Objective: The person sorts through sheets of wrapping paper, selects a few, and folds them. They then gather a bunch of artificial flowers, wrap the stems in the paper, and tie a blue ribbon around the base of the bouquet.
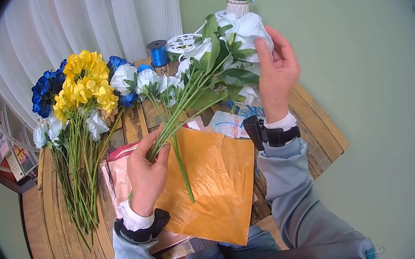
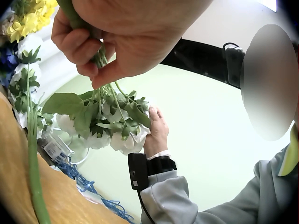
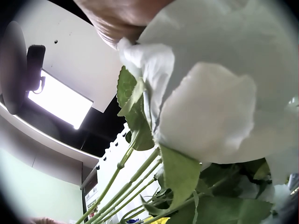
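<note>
One round wooden tabletop (image 1: 321, 131) stands by a pale green wall and white curtains, carrying an orange paper sheet (image 1: 214, 185) and a pile of blue, yellow and white flowers (image 1: 78, 109). Above it, the white bouquet (image 1: 210, 67) slants, stems low-left, blooms upper-right. Left hand (image 1: 145, 173) grips the stems; right hand (image 1: 277, 71) cups a bloom with relaxed, nearly straight fingers.

Left hand (image 2: 117, 37) around green stems (image 2: 100, 60)

Grey sleeves, black wrist straps
</note>
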Demonstrator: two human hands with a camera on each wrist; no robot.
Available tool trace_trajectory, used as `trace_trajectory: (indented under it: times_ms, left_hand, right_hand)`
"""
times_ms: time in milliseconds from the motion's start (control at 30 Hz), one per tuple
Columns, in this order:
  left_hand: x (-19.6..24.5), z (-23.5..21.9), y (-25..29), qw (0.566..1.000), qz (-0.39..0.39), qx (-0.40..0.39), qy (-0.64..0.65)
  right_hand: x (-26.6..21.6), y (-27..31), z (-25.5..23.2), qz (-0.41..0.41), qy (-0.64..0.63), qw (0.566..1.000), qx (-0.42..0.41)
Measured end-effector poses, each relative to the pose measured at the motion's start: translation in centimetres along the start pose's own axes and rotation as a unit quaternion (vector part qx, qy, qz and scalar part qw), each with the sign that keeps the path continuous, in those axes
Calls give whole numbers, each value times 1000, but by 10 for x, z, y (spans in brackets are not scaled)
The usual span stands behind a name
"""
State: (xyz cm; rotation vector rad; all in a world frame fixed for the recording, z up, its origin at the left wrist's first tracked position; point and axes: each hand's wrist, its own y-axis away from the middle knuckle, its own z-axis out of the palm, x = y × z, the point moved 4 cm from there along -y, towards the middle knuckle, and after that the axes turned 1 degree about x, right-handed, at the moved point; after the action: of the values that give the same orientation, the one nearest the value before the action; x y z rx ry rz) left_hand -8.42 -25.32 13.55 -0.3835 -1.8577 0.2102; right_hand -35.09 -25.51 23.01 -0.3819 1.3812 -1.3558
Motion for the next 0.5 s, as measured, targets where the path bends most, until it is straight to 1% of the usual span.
trace_trajectory:
  times_ms: [67, 100, 167, 200, 267, 300, 333, 367, 400, 467, 500]
  left_hand:
    - [-1, 0, 0, 1000, -3, -4, 7]
    - [-1, 0, 0, 1000, -7, -5, 17]
    - [0, 0, -1, 1000, -10, -6, 27]
    - [2, -1, -1, 1000, -10, -3, 29]
    - [1, -2, -1, 1000, -11, 1, 30]
    - [-1, -2, -2, 999, 23, 30, 18]
    - [-1, -4, -2, 997, 56, 59, 6]
    - [0, -4, -2, 997, 55, 61, 5]
    - [1, -4, -2, 996, 51, 78, -7]
    - [0, -5, -3, 994, 46, 97, -21]
    - [-1, -4, -5, 992, 64, 110, 8]
  right_hand:
    - [1, -2, -9, 40, -17, 997, 63]
    - [1, -3, -11, 39, -17, 997, 63]
    - [11, -3, -17, 130, -115, 978, 115]
    - [11, -3, -17, 130, -116, 978, 114]
    - [11, -1, -17, 166, -179, 958, 149]
    - [10, -1, -15, 167, -181, 958, 148]
    - [3, -2, -15, 113, -104, 974, 164]
    - [-5, -2, -15, 58, -27, 982, 178]
    - [-9, 0, -14, 60, -29, 982, 176]
    - [-22, 3, -5, 45, -22, 994, 96]
    - [-27, 6, -2, 46, -23, 994, 94]
